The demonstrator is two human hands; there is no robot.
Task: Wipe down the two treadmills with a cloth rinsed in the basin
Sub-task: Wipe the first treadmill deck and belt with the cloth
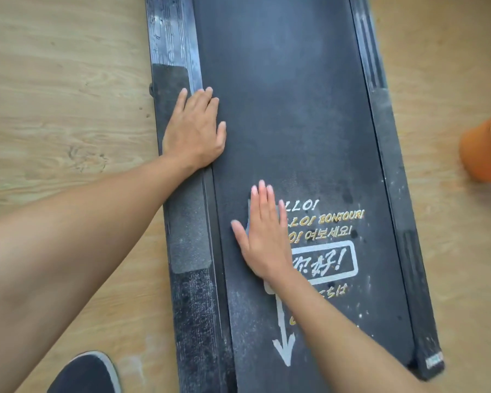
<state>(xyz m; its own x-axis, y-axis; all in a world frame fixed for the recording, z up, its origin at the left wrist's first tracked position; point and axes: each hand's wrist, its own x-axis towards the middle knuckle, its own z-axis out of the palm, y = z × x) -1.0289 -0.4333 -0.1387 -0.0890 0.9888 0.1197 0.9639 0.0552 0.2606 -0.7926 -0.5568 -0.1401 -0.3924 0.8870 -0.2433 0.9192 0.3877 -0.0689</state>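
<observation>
- evidently bracing, left hand lies flat, fingers together, on the left edge of the treadmill.
- right hand, fingers straight, presses cloth onto its belt, wiping.

One treadmill, two hands, one cloth, one basin and one shoe.

We count a single black treadmill with two side rails, one left rail and one right rail. Two bare hands lie flat on it: the left hand farther off, the right hand nearer. We find one cloth, a mere sliver under the right hand, one orange basin at the right edge, one dark shoe near left, and one white arrow on the belt.
</observation>
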